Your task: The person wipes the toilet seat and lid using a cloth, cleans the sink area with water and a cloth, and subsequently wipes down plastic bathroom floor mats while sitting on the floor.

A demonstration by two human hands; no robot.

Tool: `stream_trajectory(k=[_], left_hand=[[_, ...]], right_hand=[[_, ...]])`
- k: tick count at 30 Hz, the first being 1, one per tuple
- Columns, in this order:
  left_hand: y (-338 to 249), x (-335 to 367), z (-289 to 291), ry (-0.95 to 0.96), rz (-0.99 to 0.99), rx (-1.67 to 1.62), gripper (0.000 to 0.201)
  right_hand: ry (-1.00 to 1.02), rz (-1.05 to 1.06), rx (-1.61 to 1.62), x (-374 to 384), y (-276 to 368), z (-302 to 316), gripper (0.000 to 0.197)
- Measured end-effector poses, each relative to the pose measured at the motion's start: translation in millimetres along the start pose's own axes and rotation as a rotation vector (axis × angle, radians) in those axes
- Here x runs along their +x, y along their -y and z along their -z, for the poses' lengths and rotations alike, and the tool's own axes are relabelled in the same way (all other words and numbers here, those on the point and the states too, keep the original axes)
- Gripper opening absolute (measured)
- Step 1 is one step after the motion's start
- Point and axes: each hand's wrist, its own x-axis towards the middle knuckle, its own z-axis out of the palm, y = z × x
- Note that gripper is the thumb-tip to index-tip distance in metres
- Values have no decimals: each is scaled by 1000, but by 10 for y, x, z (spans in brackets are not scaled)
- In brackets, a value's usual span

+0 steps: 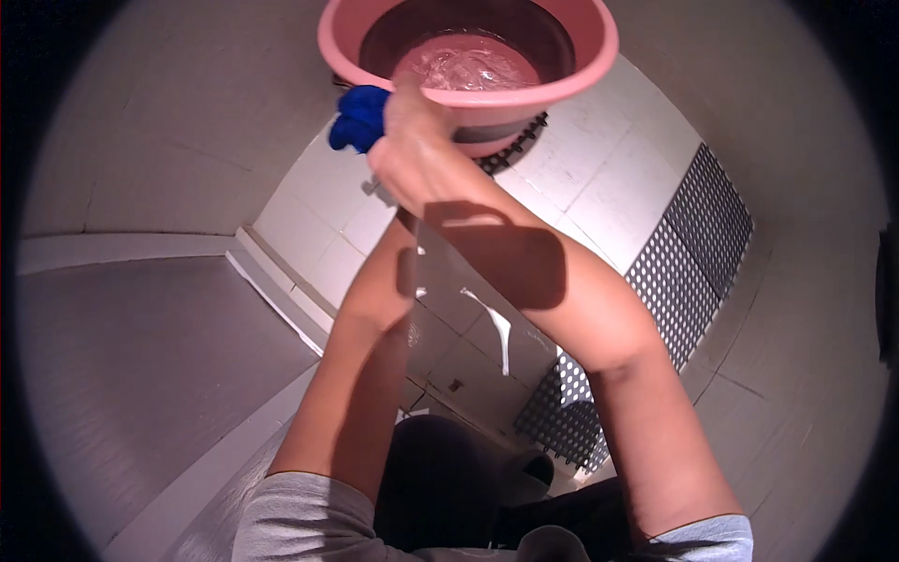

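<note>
My right hand [417, 140] is closed around a bunched blue cloth [361, 117], which bulges out on its left side. It is just in front of the near rim of a pink basin [468, 96]. Water [468, 67] with a rippled surface lies in the basin. My left forearm [361, 356] reaches up under the right wrist, and the left hand is mostly hidden behind the right one, so its fingers do not show. Between the forearms is a see-through, shiny patch with a white streak [501, 332]; I cannot tell what it is.
The basin rests over black perforated matting [510, 155] on white floor tiles [585, 140]. More dark matting with pale dots [670, 272] runs along the right wall. A raised ledge [276, 300] borders a grey panel [159, 347] at left. Walls close in on both sides.
</note>
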Motion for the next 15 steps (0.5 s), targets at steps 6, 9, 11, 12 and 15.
stream_trajectory(k=[6,9,11,12,15], left_hand=[[256,455,638,249,240,-348,25],[210,475,930,313,372,-230,25],[80,-13,371,299,335,-122,26],[-50,-195,237,342,368,-223,24],[-151,-126,625,195,135,-232,19]], right_hand=[[381,-174,177,-171,193,323,50],[329,17,19,-217,397,355,45],[161,158,-170,195,519,645,47],[114,186,-165,307,595,699,45],[83,211,-102,77,571,395,36]])
